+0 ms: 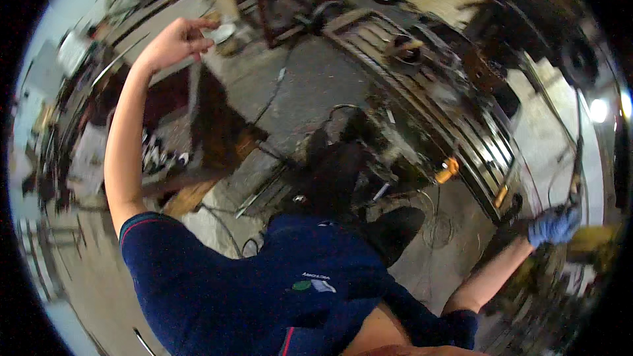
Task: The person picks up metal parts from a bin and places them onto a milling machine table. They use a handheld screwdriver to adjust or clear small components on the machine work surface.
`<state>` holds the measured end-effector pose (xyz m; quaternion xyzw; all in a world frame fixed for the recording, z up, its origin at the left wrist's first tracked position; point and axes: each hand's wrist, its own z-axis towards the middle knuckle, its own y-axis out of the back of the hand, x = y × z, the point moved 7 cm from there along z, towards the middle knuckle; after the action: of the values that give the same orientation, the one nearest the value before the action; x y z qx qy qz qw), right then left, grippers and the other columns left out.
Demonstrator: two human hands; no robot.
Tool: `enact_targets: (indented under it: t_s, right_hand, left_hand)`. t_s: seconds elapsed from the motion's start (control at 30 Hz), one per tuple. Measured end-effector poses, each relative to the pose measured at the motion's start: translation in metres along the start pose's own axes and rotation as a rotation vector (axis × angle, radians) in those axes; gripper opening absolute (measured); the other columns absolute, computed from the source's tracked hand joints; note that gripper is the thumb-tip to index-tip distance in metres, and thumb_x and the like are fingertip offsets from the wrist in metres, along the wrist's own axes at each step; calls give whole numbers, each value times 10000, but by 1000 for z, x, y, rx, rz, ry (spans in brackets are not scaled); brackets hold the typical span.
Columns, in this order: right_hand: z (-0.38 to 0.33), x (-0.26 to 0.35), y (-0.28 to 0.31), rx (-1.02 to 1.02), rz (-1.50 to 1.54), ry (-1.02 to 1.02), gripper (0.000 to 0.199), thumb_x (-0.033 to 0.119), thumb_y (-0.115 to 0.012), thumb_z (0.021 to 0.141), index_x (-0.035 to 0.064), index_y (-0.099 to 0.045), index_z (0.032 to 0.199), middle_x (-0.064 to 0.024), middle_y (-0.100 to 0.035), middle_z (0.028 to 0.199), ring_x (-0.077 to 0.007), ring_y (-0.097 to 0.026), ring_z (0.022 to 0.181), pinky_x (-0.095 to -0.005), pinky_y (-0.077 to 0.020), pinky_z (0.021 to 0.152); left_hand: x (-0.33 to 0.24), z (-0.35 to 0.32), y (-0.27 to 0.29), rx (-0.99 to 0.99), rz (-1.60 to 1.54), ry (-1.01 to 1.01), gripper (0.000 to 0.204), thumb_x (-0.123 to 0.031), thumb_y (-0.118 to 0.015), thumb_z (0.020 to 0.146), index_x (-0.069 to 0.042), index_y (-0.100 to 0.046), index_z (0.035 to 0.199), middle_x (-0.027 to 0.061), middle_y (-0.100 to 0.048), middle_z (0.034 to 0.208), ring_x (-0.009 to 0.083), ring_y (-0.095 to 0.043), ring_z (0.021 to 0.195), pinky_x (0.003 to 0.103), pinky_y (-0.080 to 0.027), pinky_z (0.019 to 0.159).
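My left hand [175,44] is bare and raised at the upper left, over the corner of a dark workbench. Its fingers are bent but apart, and a small white round object [224,32] shows right by the fingertips; whether they touch it cannot be told. Far to the right, my right hand [552,226] wears a blue glove. Its fingers are closed on the lower end of a dark, slender tool handle [575,188] from which a dark line runs upward. Blur hides what kind of tool it is.
A slatted metal frame table [422,86] runs diagonally at the right, with yellow-orange clamp-like pieces [447,170] on its near edge. Small metal parts [158,155] lie in the dark workbench [217,112] at left. Cables [273,89] trail over the grey floor [316,79].
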<state>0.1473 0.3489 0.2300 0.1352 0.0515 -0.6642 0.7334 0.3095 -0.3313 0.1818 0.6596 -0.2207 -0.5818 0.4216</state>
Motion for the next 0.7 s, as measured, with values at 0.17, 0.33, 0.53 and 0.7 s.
enact_targets:
  t_s: [0.17, 0.33, 0.53, 0.7]
  right_hand:
    - [-41, -22, -15, -311, -214, 191, 129, 145, -622, 774, 41, -638, 849, -102, -627, 750, -252, -588, 650, -342, -471, 564]
    - [-47, -29, -30, -237, -246, 141, 86, 129, -601, 785, 47, -609, 808, -92, -628, 761, -270, -592, 661, -361, -478, 556]
    - [-49, -24, -23, -343, -95, 86, 73, 93, -591, 801, 35, -598, 845, -95, -633, 810, -274, -603, 687, -349, -484, 569]
    - [-26, -15, -16, -174, 31, 38, 68, 95, -598, 803, 32, -602, 827, -100, -631, 800, -257, -600, 679, -339, -479, 578]
  left_hand:
    - [100, -115, 57, -268, 57, 377, 351, -102, -592, 808, 23, -516, 1127, 64, -562, 717, 123, -534, 566, 253, -456, 536]
    - [216, -189, 45, -250, -39, 613, 353, -90, -596, 780, 60, -525, 1092, 95, -599, 746, 142, -549, 531, 279, -450, 458]
    - [246, -227, 41, -212, 399, 834, 426, -205, -675, 692, -2, -566, 1050, 159, -630, 887, 264, -627, 743, 360, -499, 584]
    - [222, -236, 28, -253, 833, 969, 395, -300, -682, 630, -57, -579, 925, 156, -621, 951, 319, -593, 912, 415, -479, 761]
